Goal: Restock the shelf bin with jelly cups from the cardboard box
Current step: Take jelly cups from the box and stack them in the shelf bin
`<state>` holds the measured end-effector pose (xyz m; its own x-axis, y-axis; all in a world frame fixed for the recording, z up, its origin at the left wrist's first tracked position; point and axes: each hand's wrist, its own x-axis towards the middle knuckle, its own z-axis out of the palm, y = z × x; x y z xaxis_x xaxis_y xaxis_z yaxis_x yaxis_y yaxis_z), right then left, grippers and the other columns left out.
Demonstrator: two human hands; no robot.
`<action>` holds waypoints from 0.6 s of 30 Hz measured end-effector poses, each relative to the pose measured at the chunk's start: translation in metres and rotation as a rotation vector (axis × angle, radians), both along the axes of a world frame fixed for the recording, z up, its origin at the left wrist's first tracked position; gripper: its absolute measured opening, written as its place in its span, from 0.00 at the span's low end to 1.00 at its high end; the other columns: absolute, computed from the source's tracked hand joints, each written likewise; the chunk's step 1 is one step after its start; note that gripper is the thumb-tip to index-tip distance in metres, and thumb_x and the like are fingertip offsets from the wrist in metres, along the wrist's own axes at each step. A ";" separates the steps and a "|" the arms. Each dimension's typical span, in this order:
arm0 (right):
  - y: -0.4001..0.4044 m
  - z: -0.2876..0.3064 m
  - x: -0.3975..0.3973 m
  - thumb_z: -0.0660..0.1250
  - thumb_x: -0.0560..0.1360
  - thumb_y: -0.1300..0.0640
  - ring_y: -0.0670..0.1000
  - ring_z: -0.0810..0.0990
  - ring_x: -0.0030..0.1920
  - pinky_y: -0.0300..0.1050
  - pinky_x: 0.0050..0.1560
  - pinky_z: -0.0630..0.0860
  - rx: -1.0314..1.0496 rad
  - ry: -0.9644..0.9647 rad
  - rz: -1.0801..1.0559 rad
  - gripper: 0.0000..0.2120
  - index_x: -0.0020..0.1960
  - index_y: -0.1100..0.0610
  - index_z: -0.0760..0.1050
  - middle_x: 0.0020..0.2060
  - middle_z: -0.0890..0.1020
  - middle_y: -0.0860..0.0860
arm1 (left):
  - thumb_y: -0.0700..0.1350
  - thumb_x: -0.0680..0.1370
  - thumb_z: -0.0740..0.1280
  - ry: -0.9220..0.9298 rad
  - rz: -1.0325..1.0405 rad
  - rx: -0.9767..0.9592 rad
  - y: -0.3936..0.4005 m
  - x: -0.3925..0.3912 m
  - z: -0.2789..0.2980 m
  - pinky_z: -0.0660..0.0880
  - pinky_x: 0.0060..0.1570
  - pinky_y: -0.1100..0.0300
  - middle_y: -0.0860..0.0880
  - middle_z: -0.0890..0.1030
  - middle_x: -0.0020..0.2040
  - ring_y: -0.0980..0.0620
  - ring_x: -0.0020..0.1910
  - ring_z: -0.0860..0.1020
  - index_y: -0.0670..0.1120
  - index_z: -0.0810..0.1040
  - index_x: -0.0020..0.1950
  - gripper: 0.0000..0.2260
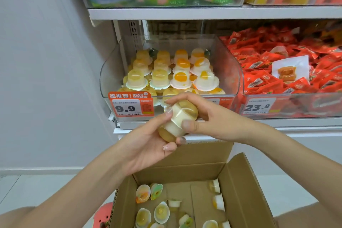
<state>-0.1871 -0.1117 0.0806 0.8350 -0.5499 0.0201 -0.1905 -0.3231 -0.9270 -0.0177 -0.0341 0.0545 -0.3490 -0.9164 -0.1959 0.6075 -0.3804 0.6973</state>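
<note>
Flanking bin [237, 72]: red packets [277, 65]

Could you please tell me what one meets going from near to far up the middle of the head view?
cardboard box → held jelly cups, gripped by left hand and right hand → 9.9 price tag → shelf bin of jelly cups.

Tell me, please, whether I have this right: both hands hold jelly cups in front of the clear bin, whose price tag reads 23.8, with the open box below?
Not quite: the head view shows the tag on the jelly bin reads 9.9; the 23.8 tag belongs to the neighbouring bin of red packets. The rest holds: left hand and right hand hold jelly cups above the open box.
</note>
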 end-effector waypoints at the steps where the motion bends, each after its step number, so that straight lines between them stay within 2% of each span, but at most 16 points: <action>1: -0.002 0.001 -0.001 0.72 0.71 0.54 0.46 0.79 0.56 0.43 0.58 0.76 -0.017 0.030 0.019 0.26 0.66 0.48 0.69 0.56 0.77 0.49 | 0.47 0.60 0.81 0.005 -0.012 0.023 -0.001 0.002 0.001 0.69 0.22 0.67 0.43 0.80 0.46 0.50 0.34 0.74 0.45 0.85 0.48 0.19; 4: -0.002 0.002 0.003 0.77 0.66 0.58 0.45 0.79 0.56 0.44 0.61 0.75 -0.072 0.020 -0.024 0.29 0.63 0.48 0.72 0.53 0.78 0.45 | 0.47 0.61 0.81 0.016 -0.077 0.043 -0.001 0.007 0.004 0.70 0.23 0.66 0.40 0.80 0.48 0.50 0.34 0.76 0.43 0.84 0.51 0.21; 6: 0.000 0.007 0.008 0.79 0.64 0.60 0.46 0.79 0.54 0.43 0.59 0.76 -0.104 0.007 -0.048 0.27 0.61 0.50 0.75 0.53 0.79 0.47 | 0.48 0.63 0.80 0.017 -0.118 0.057 -0.003 0.013 0.007 0.72 0.26 0.65 0.41 0.80 0.48 0.49 0.35 0.77 0.43 0.83 0.54 0.22; 8: 0.000 0.015 0.013 0.79 0.64 0.63 0.45 0.79 0.52 0.40 0.55 0.77 -0.094 -0.015 -0.068 0.25 0.58 0.52 0.77 0.52 0.80 0.49 | 0.52 0.65 0.78 -0.089 -0.144 0.064 -0.005 0.024 0.017 0.77 0.31 0.63 0.42 0.81 0.51 0.47 0.40 0.81 0.44 0.82 0.57 0.23; 9: -0.003 0.017 0.018 0.79 0.64 0.63 0.43 0.79 0.50 0.38 0.52 0.77 -0.092 -0.035 -0.105 0.24 0.57 0.52 0.77 0.51 0.80 0.48 | 0.56 0.68 0.74 -0.227 -0.144 0.061 -0.005 0.031 0.023 0.79 0.34 0.61 0.43 0.82 0.53 0.46 0.44 0.83 0.46 0.80 0.59 0.23; 11: -0.014 0.022 0.032 0.79 0.63 0.60 0.41 0.79 0.47 0.39 0.50 0.78 -0.127 -0.075 -0.251 0.22 0.55 0.50 0.78 0.48 0.81 0.46 | 0.63 0.71 0.65 -0.685 -0.065 0.050 -0.007 0.048 0.033 0.81 0.42 0.58 0.46 0.82 0.56 0.47 0.50 0.83 0.49 0.76 0.62 0.25; 13: -0.037 0.027 0.052 0.80 0.62 0.55 0.45 0.80 0.50 0.44 0.53 0.79 -0.199 -0.086 -0.417 0.24 0.56 0.51 0.79 0.50 0.81 0.46 | 0.64 0.73 0.62 -1.161 0.079 0.053 -0.008 0.062 0.034 0.79 0.46 0.59 0.51 0.81 0.55 0.52 0.50 0.82 0.50 0.75 0.58 0.22; 14: -0.051 0.029 0.064 0.80 0.62 0.53 0.47 0.80 0.51 0.46 0.54 0.79 -0.244 -0.084 -0.479 0.25 0.57 0.52 0.78 0.51 0.81 0.47 | 0.62 0.75 0.63 -1.314 0.135 0.041 -0.009 0.069 0.031 0.76 0.46 0.59 0.51 0.79 0.54 0.53 0.50 0.80 0.50 0.75 0.55 0.18; 16: -0.083 0.036 0.092 0.80 0.63 0.50 0.48 0.78 0.54 0.46 0.55 0.77 -0.342 -0.054 -0.572 0.29 0.61 0.53 0.76 0.52 0.79 0.46 | 0.54 0.77 0.66 -1.494 0.187 -0.014 -0.012 0.082 0.024 0.74 0.44 0.59 0.49 0.79 0.49 0.52 0.46 0.78 0.46 0.76 0.50 0.12; 18: -0.113 0.043 0.120 0.79 0.63 0.48 0.50 0.76 0.58 0.46 0.57 0.75 -0.439 0.016 -0.631 0.34 0.65 0.55 0.71 0.58 0.77 0.50 | 0.49 0.77 0.66 -1.576 0.210 -0.080 -0.015 0.093 0.021 0.71 0.38 0.62 0.50 0.79 0.45 0.55 0.39 0.75 0.45 0.77 0.47 0.07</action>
